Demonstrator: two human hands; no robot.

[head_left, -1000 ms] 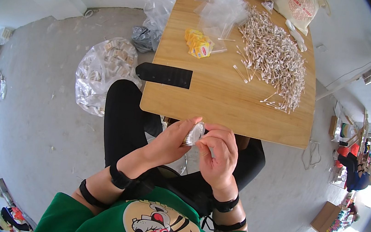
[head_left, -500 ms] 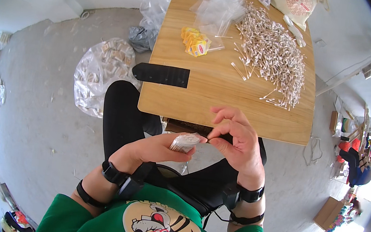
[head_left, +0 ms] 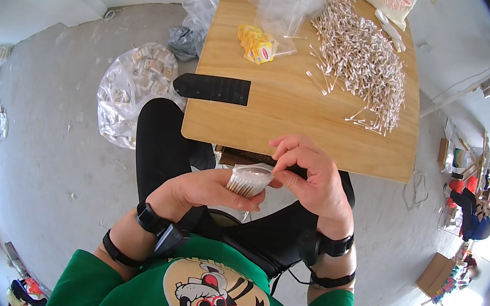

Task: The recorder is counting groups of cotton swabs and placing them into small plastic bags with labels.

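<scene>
A clear plastic bag packed with cotton swabs (head_left: 249, 180) rests in my left hand (head_left: 209, 188), whose fingers wrap round it in front of the table's near edge. The swabs lie side by side inside the bag. At the bag's upper right edge, my right hand (head_left: 310, 179) pinches the plastic between thumb and forefinger; its other fingers are curled. On the wooden table (head_left: 296, 132) lies a large heap of loose cotton swabs (head_left: 363, 60). Yellow printed cards (head_left: 257, 44) sit in a small stack left of the heap, and flat clear bags (head_left: 287, 5) are piled behind them.
A black strip (head_left: 213, 88) juts over the table's left edge. Left of the table, a big clear sack (head_left: 133, 93) of filled packs stands on the floor beside a grey plastic bag (head_left: 185, 43). A cream cloth bag (head_left: 392, 0) sits at the far right corner.
The pack of swabs has turned in my left hand, so its side with the row of swabs shows more. My right fingers have shifted slightly left along the bag's edge.
</scene>
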